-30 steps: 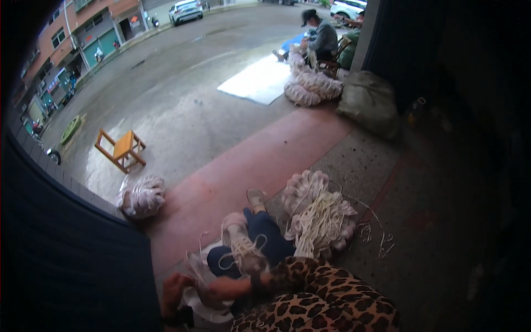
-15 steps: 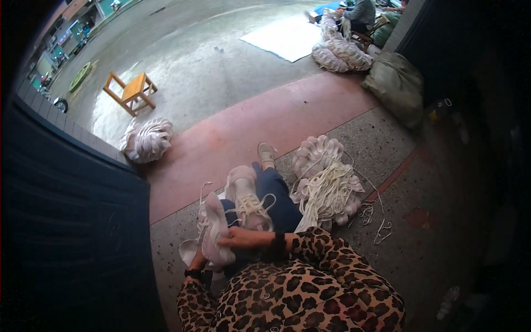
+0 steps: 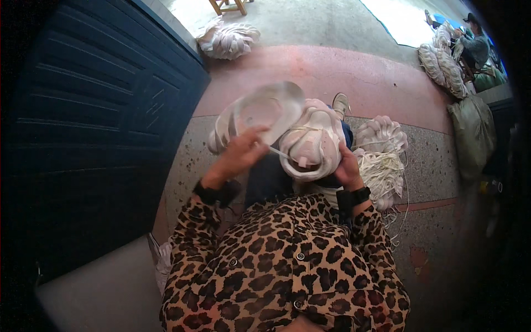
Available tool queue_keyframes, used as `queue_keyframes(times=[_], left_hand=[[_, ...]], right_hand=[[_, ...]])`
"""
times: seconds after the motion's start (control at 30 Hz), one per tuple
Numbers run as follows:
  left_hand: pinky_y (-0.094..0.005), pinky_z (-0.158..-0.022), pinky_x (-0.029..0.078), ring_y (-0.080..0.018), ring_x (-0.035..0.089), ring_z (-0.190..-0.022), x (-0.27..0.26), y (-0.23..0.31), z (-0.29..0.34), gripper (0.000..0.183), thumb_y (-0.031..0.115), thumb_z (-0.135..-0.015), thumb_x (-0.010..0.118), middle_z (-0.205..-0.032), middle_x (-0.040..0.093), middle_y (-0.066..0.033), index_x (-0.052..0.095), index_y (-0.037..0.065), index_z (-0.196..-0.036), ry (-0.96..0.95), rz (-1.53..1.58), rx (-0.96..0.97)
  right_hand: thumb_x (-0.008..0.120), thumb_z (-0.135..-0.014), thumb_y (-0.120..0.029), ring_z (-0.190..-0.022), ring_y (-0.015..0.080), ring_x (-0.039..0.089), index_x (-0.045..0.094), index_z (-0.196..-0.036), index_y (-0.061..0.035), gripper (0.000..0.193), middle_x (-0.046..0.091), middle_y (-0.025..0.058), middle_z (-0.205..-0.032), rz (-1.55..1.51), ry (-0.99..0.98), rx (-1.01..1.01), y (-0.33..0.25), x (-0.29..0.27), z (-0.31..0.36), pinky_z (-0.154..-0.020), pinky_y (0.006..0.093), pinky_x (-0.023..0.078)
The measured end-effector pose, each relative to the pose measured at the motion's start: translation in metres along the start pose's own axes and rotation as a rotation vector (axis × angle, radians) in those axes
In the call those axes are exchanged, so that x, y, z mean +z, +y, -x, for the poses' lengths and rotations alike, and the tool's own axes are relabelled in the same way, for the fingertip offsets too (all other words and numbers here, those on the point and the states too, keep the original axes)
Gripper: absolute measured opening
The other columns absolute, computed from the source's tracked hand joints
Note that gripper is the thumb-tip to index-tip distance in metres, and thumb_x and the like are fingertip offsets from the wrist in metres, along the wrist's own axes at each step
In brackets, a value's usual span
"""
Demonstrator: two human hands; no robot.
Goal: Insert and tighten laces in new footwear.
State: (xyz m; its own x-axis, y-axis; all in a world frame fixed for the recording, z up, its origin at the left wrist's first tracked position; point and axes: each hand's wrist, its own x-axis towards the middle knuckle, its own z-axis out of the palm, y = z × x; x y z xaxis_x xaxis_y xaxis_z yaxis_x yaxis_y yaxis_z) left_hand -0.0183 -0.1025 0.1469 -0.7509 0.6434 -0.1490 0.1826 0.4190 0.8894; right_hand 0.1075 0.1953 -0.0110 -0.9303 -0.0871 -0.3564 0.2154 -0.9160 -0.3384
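On my lap rests a pale pink and white shoe upper (image 3: 326, 135), its opening toward me. My right hand (image 3: 348, 169) is closed on its right edge. A white shoelace (image 3: 278, 150) runs from this upper to my left hand (image 3: 241, 153), whose fingertips look pinched on it, though slightly blurred. Beyond my left hand, a second pale shoe piece (image 3: 287, 99) is smeared by motion; I cannot tell whether the hand touches it. To the right on the floor lies a bundle of white laces (image 3: 381, 174) against a stack of pale uppers (image 3: 381, 133).
A dark blue door (image 3: 105, 110) stands at my left. Another bundle of uppers (image 3: 229, 40) lies by its far end, near a wooden chair (image 3: 229, 6). At the right are a full sack (image 3: 472, 133), more bundled uppers (image 3: 442, 69) and a seated person (image 3: 475, 47).
My view has swung down and leftward. The hands have moved apart: the right now grips the upper on my lap, the left is at its lace. The shoe piece formerly between them is farther forward.
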Motion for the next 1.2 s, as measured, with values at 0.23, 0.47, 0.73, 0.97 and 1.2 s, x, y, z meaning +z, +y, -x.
queue_keyframes(times=[0.23, 0.47, 0.73, 0.97, 1.2], left_hand=[[-0.0318, -0.066, 0.053, -0.0191, 0.064, -0.082, 0.042, -0.011, -0.005, 0.035, 0.006, -0.085, 0.072, -0.109, 0.062, -0.0118, 0.063, 0.004, -0.119, 0.135, -0.168, 0.183], [-0.0444, -0.089, 0.049, -0.0374, 0.060, -0.100, 0.030, -0.039, -0.023, 0.031, 0.017, -0.086, 0.070, -0.108, 0.061, -0.0190, 0.065, 0.001, -0.112, 0.557, -0.646, 0.062], [-0.0472, -0.091, 0.050, -0.0405, 0.064, -0.104, -0.020, -0.032, -0.023, 0.035, 0.029, -0.092, 0.064, -0.115, 0.068, -0.0199, 0.069, 0.002, -0.113, 0.286, -1.010, -0.207], [-0.0391, -0.094, 0.051, -0.0259, 0.060, -0.110, 0.053, -0.064, -0.006, 0.067, 0.016, -0.081, 0.081, -0.127, 0.060, -0.0128, 0.049, 0.010, -0.140, -0.093, -0.120, 0.106], [-0.0334, -0.080, 0.049, -0.0228, 0.055, -0.093, 0.074, -0.026, 0.014, 0.072, 0.008, -0.078, 0.080, -0.117, 0.053, -0.0113, 0.045, 0.011, -0.141, -0.110, 0.044, 0.051]], right_hand=[[0.039, -0.108, -0.036, -0.136, 0.0316, 0.047, 0.035, -0.150, -0.0016, 0.054, 0.046, 0.0176, -0.149, -0.093, 0.036, -0.103, 0.004, -0.006, -0.014, -0.116, 0.0481, 0.036], [0.041, -0.108, -0.036, -0.134, 0.0297, 0.050, 0.038, -0.149, -0.0026, 0.053, 0.049, 0.0152, -0.147, -0.073, 0.016, -0.148, 0.003, -0.003, -0.010, -0.114, 0.0472, 0.039], [0.040, -0.109, -0.030, -0.133, 0.0300, 0.049, 0.034, -0.150, -0.0036, 0.050, 0.049, 0.0138, -0.147, -0.123, 0.081, -0.147, 0.008, -0.014, -0.007, -0.112, 0.0464, 0.040], [0.042, -0.108, -0.030, -0.133, 0.0303, 0.049, 0.033, -0.151, -0.0030, 0.051, 0.048, 0.0146, -0.147, -0.147, 0.043, -0.128, 0.009, -0.014, -0.015, -0.112, 0.0468, 0.041], [0.045, -0.107, -0.028, -0.134, 0.0305, 0.049, 0.035, -0.150, -0.0020, 0.052, 0.048, 0.0158, -0.148, -0.182, 0.028, -0.117, 0.006, -0.033, -0.015, -0.115, 0.0475, 0.039]])
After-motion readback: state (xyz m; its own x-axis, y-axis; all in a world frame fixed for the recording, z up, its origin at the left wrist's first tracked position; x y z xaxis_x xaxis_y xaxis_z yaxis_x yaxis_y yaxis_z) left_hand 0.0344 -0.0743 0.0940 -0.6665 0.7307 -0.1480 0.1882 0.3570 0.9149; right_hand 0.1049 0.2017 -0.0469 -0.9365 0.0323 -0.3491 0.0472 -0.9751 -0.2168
